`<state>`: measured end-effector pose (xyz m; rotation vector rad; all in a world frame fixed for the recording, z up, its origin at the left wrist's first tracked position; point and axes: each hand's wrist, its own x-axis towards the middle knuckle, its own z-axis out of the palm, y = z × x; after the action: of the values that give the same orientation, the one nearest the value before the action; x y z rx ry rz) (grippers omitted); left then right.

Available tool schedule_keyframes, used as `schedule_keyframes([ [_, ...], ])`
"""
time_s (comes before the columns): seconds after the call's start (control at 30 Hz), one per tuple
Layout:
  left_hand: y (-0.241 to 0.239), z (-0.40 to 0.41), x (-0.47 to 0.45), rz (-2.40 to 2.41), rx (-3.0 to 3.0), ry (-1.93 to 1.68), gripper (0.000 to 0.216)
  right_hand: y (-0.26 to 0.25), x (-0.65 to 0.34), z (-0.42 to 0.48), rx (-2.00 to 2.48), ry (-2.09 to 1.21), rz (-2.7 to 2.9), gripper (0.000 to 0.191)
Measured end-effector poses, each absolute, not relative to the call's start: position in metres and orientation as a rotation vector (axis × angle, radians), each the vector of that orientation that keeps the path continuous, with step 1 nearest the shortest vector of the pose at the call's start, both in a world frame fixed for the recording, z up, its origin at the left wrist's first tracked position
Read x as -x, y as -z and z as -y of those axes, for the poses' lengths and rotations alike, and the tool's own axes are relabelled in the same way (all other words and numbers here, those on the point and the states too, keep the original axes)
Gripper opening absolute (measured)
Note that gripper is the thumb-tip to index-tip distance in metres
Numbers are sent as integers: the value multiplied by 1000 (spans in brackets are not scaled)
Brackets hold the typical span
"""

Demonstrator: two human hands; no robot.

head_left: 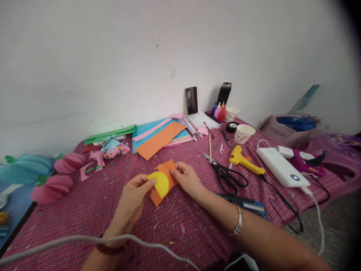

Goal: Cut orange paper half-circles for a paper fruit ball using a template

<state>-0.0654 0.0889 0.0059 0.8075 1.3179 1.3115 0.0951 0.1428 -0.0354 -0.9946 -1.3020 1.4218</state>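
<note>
1. Head view, lower centre of the frame: a yellow half-circle [160, 183] of paper sits right on top of an orange paper piece [167, 168], covering its middle.
2. Left hand [133, 200] comes in from the lower left, thumb and fingers closed on the yellow half-circle's left edge.
3. Right hand [187, 179] reaches from the lower right, fingertips clamped on the orange paper piece's upper right edge, so each hand grips one side and the paper bridges them.
4. Both papers sit low over the red checked tablecloth [84, 210]; whether they touch it, I cannot tell.
5. A silver bangle [238, 222] rings the right wrist, and a dark red bead bracelet [111, 248] circles the left one.
6. Across the bottom of the frame, a white cable [84, 238] curves in front of the left forearm.
7. Just right of the right hand, black scissors [227, 174] lie with blades apart, and beside them a yellow glue gun [243, 159].
8. Further right, a white power bank [280, 166] lies flat with a cord plugged in.
9. Above centre, a long orange strip [160, 140] lies across a blue sheet [146, 130], with green sheets [111, 133] to their left.
10. Upper right of centre: two paper cups [244, 133], small paint bottles [219, 110], a black flask [224, 93] and a phone [191, 99] propped against the wall.
11. Left edge: pink paper flowers [51, 187] sit at the cloth's border, near paper scraps [113, 146].
</note>
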Motion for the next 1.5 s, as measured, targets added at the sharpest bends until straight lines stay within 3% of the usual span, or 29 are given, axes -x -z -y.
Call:
schedule_keyframes([
  [0.33, 9, -91, 59, -1452, -1034, -1347, 29, 32, -89, -132, 931, -1494, 1331, 21],
  [0.93, 7, -97, 75, -1425, -1210, -1030, 26, 30, -90, -128, 898, -1758, 1145, 22],
  [1.5, -2, -92, 69, -1372, -1051, -1056, 30, 27, -92, -127, 925, -2051, 916, 30],
])
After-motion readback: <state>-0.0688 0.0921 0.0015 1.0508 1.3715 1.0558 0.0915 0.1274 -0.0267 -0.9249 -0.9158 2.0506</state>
